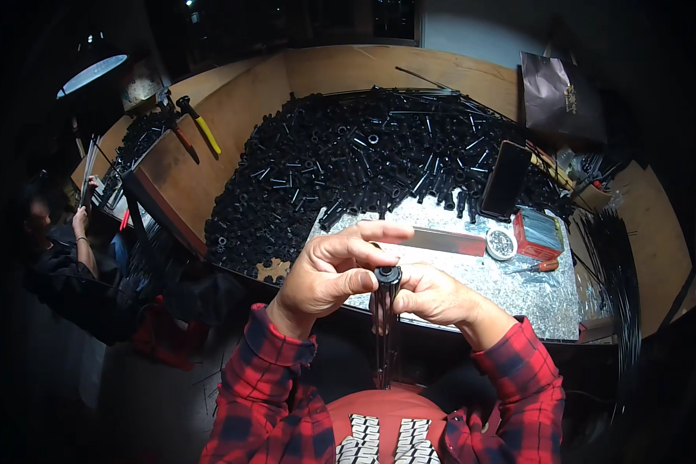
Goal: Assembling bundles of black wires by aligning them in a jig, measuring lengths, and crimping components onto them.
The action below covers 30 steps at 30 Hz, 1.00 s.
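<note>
Both my hands are in front of my chest, at the near edge of the work board. Between them is a black notched hub with thin dark rods hanging from it, like part of an umbrella frame. My left hand pinches the hub's left side with thumb and fingers, its index finger stretched over the top. On the other side, my right hand grips the rods just below the hub between thumb and fingers. Some of its fingertips are hidden behind the rods.
A heap of black plastic parts lies behind the board, walled by wooden panels. On the board are a phone, a white tub of small metal pieces, a red box and a screwdriver. Another person works at left.
</note>
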Available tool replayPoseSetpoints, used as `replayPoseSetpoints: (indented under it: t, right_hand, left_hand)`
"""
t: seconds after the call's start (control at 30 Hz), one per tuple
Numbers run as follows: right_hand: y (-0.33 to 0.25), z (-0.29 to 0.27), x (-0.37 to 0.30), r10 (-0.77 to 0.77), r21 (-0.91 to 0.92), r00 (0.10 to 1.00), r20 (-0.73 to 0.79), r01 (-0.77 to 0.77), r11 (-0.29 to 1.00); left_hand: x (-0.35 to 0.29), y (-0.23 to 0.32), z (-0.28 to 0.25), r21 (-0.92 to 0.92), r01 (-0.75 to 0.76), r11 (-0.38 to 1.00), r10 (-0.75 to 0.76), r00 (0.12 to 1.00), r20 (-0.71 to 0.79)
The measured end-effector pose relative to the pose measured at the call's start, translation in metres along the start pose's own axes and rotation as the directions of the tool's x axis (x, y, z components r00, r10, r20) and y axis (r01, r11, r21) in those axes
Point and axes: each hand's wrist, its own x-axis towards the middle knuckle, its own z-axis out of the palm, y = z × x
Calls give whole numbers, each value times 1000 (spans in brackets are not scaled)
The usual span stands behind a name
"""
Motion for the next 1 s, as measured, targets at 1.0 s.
replayPoseSetpoints:
  t: [1.0]
  right_hand:
    - [18,18,-6,-478,-616,770,-423,142,775]
  left_hand:
    - [-8,6,23,726,241,644,-38,958,-285]
